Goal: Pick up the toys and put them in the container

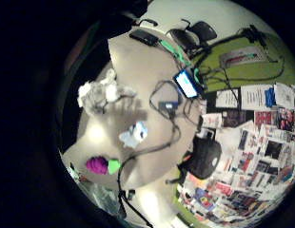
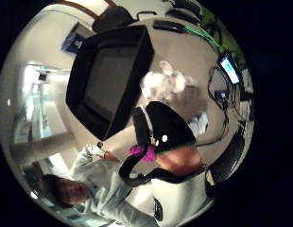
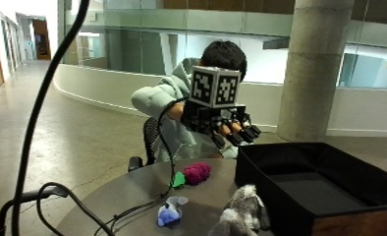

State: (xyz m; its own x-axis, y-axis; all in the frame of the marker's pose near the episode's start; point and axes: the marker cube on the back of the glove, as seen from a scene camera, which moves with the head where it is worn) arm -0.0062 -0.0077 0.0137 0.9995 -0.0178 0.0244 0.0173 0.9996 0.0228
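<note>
In the outside view my gloved right hand (image 3: 219,123) hangs in the air above the round table (image 3: 128,196), fingers relaxed and pointing down, holding nothing. Below it lies a purple berry toy (image 3: 197,173) with a green leaf. A small blue and white toy (image 3: 171,211) sits nearer the front, and a grey plush animal (image 3: 242,214) leans against the black container (image 3: 317,189), which looks empty. The palm views look down on the berry toy (image 1: 96,165), the blue toy (image 1: 134,134), the plush (image 1: 100,95) and the container (image 2: 108,75).
Black cables (image 3: 141,206) trail across the table past the toys. A lit phone (image 1: 187,84) and a small black box (image 1: 167,106) lie on the table's far side. Office chairs stand around the table.
</note>
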